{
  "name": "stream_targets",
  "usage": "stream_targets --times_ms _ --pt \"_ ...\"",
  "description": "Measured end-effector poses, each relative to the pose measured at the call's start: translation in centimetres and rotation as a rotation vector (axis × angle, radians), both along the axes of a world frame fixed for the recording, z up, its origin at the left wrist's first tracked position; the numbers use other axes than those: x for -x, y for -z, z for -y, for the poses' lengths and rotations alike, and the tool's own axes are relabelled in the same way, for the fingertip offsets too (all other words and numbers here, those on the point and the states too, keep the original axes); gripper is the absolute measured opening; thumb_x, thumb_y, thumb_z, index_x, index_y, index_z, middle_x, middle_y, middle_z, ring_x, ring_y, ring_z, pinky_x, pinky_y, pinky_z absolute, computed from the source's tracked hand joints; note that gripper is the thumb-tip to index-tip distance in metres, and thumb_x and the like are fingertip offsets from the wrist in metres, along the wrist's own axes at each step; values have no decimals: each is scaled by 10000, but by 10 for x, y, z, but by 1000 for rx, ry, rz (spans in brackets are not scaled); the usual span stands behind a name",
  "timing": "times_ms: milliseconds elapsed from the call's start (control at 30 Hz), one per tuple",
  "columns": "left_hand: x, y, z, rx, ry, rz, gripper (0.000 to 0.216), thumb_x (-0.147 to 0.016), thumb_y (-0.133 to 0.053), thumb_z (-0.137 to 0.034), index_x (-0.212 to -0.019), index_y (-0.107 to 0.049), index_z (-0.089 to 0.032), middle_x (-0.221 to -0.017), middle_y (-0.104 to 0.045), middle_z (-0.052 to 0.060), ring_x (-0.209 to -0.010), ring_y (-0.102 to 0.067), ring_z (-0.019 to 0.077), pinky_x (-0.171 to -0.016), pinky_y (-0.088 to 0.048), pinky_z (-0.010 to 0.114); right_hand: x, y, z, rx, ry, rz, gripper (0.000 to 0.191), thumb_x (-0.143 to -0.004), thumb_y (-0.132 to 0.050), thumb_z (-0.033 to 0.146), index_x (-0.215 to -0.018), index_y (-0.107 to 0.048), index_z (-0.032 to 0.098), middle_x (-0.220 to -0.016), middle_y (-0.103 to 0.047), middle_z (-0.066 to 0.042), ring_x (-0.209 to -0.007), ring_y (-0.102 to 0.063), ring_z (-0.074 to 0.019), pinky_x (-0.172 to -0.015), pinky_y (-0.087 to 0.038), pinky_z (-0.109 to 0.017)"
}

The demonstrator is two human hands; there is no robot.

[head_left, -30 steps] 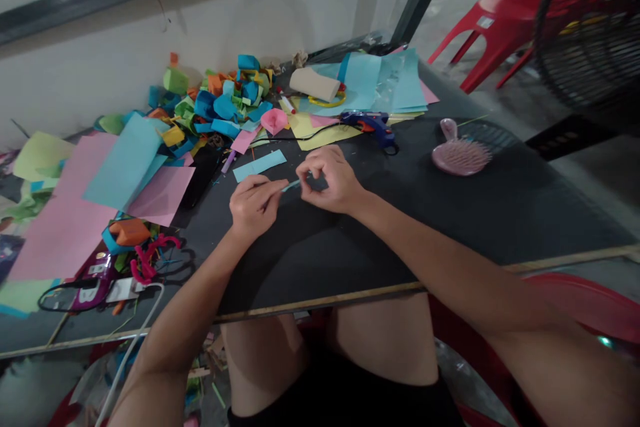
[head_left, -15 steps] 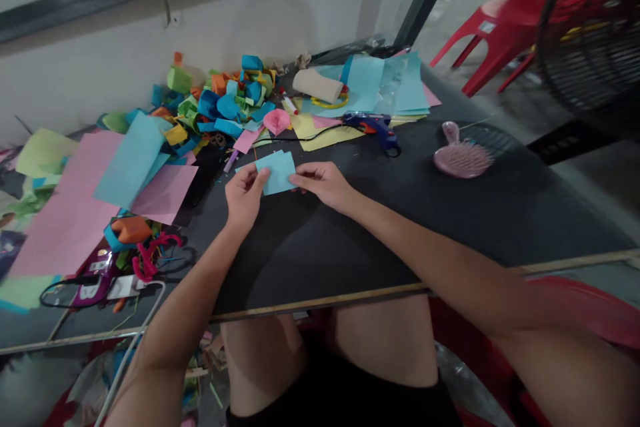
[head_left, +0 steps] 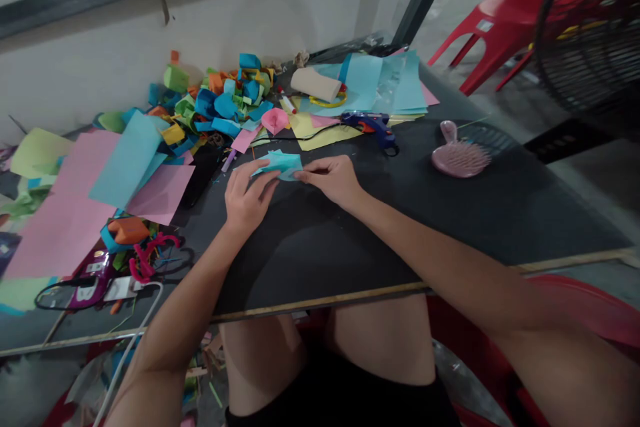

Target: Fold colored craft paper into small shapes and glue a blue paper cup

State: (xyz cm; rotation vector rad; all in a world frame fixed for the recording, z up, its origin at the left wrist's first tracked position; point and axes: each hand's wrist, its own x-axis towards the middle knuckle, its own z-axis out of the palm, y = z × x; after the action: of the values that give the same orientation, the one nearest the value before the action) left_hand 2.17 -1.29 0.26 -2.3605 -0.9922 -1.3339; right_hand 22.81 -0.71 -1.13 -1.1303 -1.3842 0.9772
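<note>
Several small light blue paper pieces (head_left: 286,163) are between my two hands, above the dark table. My left hand (head_left: 246,199) has them at their left side, its fingers bent and partly spread around the edge. At the lower right corner, the thumb and fingertips of my right hand (head_left: 334,180) pinch the paper. The sheets look tilted and partly fanned, and how many there are is unclear. Just behind them lie a pink paper flower shape (head_left: 275,121) and a small pink paper piece (head_left: 246,141).
A blue glue gun (head_left: 373,125) lies behind my right hand. A pink hairbrush (head_left: 461,157) is farther right, near a black fan (head_left: 590,33). Folded coloured paper pieces (head_left: 215,103) are heaped by the wall. Pink sheets (head_left: 75,193) and a purple device (head_left: 93,280) lie left.
The light blue paper has tipped from facing me to a flatter slant. My left hand has turned, its thumb leaving the paper's face and its fingers now showing on top.
</note>
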Motion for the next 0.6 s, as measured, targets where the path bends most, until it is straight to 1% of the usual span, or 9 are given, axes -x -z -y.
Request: stream_targets --times_ms 33,100,167,233,367,433,500,533,600 --pt "0 -1 0 -12 18 15 81 -897 -645 -209 -951 -697 -240 -1063 -706 51 -989 -653 193 -865 -533 350 0 0 0 26 -16 -37 229 -647 -835 452 -653 -766 234 -596 -679 -9 -529 -548 -120 -533 -407 -294" --pt "2 -2 0 -33 53 19 89 -898 -619 -165 -875 -676 -229 -1008 -714 43 -946 -655 180 -836 -534 335 1 -2 -1 87 -83 -103 264 -617 -849 475 -637 -757 228 -540 -649 -2 -479 -512 -102 -493 -397 -282" --pt "4 -2 -1 -57 64 7 108 -892 -601 -139 -844 -654 -220 -1007 -716 47 -944 -653 180 -819 -532 331 1 -5 -1 136 -160 -160 310 -607 -844 517 -620 -742 224 -503 -631 6 -441 -492 -89 -459 -392 -269" --pt "6 -2 -2 -54 54 9 109 -889 -597 -145 -819 -643 -215 -1042 -715 57 -975 -650 186 -803 -527 330 1 -8 -1 158 -196 -209 355 -595 -841 554 -605 -723 219 -497 -633 8 -428 -499 -87 -445 -403 -259" --pt "8 1 -2 -22 78 5 173 -909 -563 -160 -769 -648 -216 -1100 -719 57 -1037 -655 188 -843 -492 344 2 -9 -3 177 -120 -281 437 -570 -838 606 -674 -704 204 -554 -656 0 -492 -586 -112 -462 -453 -253" --pt "8 4 -3 -76 66 -27 210 -917 -530 -147 -759 -652 -215 -1101 -728 48 -1043 -665 182 -868 -475 349 2 -7 -4 193 -95 -303 459 -594 -821 616 -732 -693 198 -597 -664 -7 -561 -635 -130 -489 -479 -250" --pt "9 6 -3 -131 62 -68 223 -919 -508 -137 -770 -655 -214 -1107 -731 38 -1048 -670 175 -866 -480 339 3 -5 -5 198 -106 -305 455 -626 -804 608 -774 -682 195 -630 -667 -12 -602 -653 -138 -500 -489 -250" --pt "9 6 -3 -140 79 -86 218 -921 -506 -135 -785 -658 -214 -1116 -731 36 -1053 -671 171 -861 -489 330 3 -4 -5 194 -115 -299 448 -638 -799 599 -788 -677 195 -642 -666 -12 -607 -652 -139 -499 -490 -252" --pt "10 6 -2 -108 144 -112 187 -927 -522 -139 -833 -663 -216 -1132 -728 37 -1069 -670 168 -863 -509 318 4 -2 -5 178 -117 -283 425 -655 -791 575 -806 -668 197 -652 -659 -6 -592 -636 -135 -486 -484 -257"
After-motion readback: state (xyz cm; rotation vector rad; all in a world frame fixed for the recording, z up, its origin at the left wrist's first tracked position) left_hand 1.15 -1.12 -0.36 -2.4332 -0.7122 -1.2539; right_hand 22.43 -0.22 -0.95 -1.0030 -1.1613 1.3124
